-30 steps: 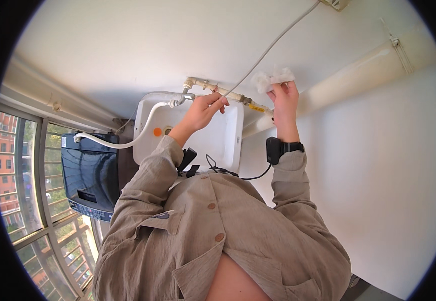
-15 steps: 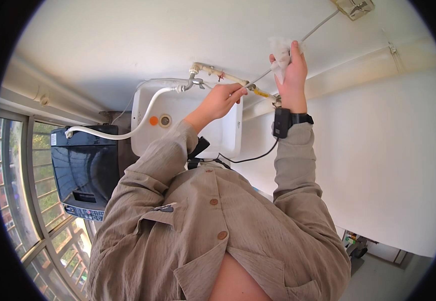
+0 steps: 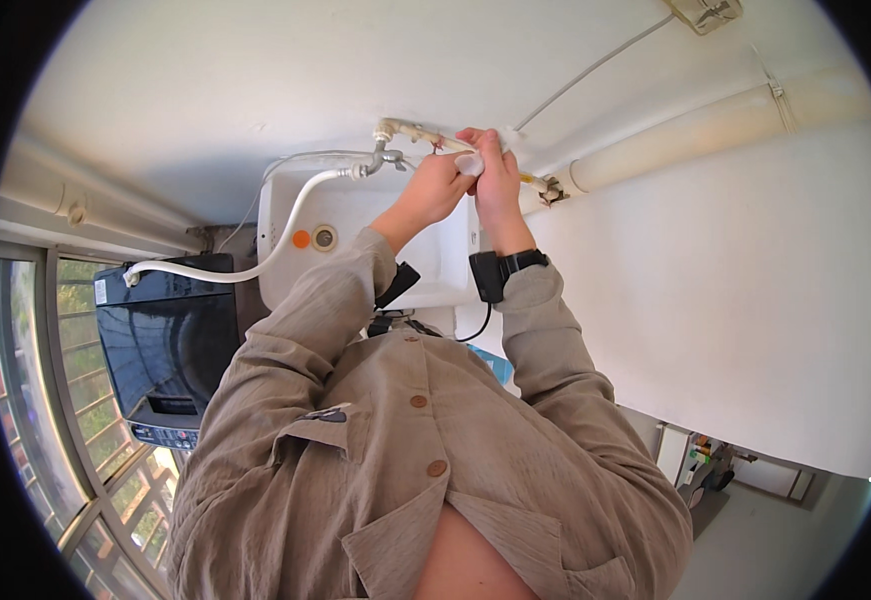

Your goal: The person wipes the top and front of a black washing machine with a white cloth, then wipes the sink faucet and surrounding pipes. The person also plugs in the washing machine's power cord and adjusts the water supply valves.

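Note:
My left hand (image 3: 437,187) and my right hand (image 3: 495,172) meet at a beige water pipe (image 3: 410,131) that runs along the wall above a white sink (image 3: 355,225). Both hands close around a small white cloth (image 3: 471,163) pressed against the pipe. A metal tap (image 3: 383,158) sits just left of my left hand, with a white hose (image 3: 255,262) leading away from it. A black watch (image 3: 500,270) is on my right wrist.
A black top-loading washing machine (image 3: 167,345) stands left of the sink, next to tall windows (image 3: 45,400). A thick beige pipe (image 3: 715,125) and a thin white cable (image 3: 595,70) run along the wall to the right. A white wall (image 3: 755,300) fills the right side.
My right hand has brought the white cloth down from the cable to the pipe. My left hand has joined it there, so both hands now hold the cloth.

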`<action>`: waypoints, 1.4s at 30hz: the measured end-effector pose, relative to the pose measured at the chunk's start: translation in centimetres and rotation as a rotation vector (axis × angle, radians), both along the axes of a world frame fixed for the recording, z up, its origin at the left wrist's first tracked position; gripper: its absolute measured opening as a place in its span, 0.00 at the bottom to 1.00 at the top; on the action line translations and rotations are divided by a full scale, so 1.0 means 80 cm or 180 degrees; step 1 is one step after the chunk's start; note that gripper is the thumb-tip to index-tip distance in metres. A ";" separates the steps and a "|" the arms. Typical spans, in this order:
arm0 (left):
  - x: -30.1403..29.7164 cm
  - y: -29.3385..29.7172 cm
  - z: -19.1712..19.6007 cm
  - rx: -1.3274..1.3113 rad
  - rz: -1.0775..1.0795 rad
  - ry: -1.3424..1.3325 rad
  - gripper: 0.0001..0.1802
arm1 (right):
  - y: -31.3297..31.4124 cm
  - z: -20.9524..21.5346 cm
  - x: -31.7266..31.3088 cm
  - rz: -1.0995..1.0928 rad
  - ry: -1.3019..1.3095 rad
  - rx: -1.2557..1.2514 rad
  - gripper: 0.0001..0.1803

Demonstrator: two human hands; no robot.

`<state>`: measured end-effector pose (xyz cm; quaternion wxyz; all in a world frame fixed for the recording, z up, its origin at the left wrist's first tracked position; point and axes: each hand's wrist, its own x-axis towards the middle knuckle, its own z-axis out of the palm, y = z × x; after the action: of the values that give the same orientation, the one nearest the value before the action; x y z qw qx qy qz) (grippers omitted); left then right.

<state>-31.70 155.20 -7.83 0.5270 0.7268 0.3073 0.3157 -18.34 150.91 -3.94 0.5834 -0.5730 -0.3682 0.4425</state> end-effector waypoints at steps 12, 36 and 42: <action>0.010 -0.012 0.012 -0.0021 0.0281 -0.0194 0.17 | 0.097 0.141 0.140 -0.0011 0.0549 0.1061 0.24; -0.006 -0.032 -0.139 -0.0932 0.1674 0.0840 0.36 | 0.044 -0.211 0.100 0.1454 -0.0051 -0.0538 0.26; 0.010 -0.020 -0.204 -0.0583 0.1421 0.1151 0.28 | 0.040 -0.267 0.082 0.2188 -0.0081 -0.0676 0.21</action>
<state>-30.87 153.63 -24.14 0.4446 0.6352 0.5755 0.2602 -11.76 154.11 -25.29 0.3331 -0.4786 -0.4986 0.6414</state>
